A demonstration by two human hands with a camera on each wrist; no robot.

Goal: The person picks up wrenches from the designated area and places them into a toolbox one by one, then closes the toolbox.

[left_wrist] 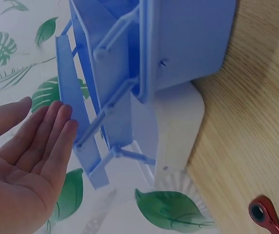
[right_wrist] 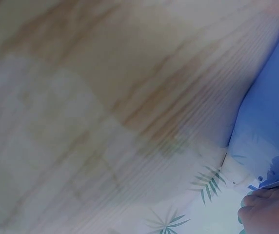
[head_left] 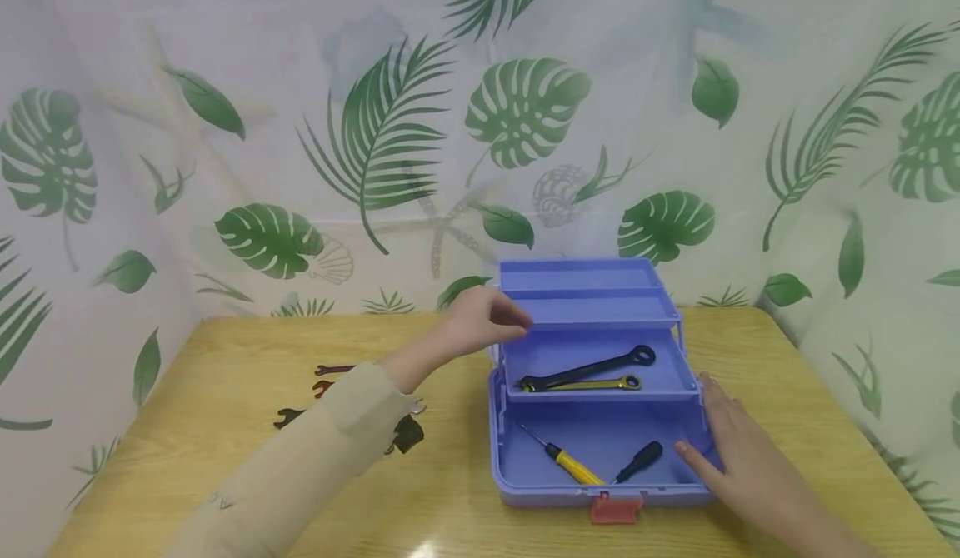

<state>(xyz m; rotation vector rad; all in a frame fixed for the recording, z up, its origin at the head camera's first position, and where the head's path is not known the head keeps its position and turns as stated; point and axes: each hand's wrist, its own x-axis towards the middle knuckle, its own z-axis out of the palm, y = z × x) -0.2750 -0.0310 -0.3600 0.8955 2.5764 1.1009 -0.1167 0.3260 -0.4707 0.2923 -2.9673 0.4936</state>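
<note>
A blue toolbox (head_left: pixel 517 495) stands unfolded on the table, its stepped trays raised. My left hand (head_left: pixel 480 322) hovers at the trays' left side with nothing in it; in the left wrist view its fingers (left_wrist: pixel 51 139) extend loosely beside the tray linkage. My right hand (head_left: pixel 738 450) rests against the box's right side, thumb over the rim. On the middle tray (head_left: pixel 540 350) lie a black wrench (head_left: pixel 592 368) and a yellowish wrench (head_left: pixel 592 385). The bottom compartment holds a yellow-handled screwdriver (head_left: pixel 573 464) and a black-handled screwdriver (head_left: pixel 639 460).
Left of the box, several wrenches lie on the wooden table (head_left: pixel 240 400), including a red wrench (head_left: pixel 330 370) and a black wrench (head_left: pixel 287 417), partly hidden by my left sleeve (head_left: pixel 322 450). A pink latch (head_left: pixel 617 509) hangs at the box's front. Behind stands a leaf-patterned cloth (head_left: pixel 420 8).
</note>
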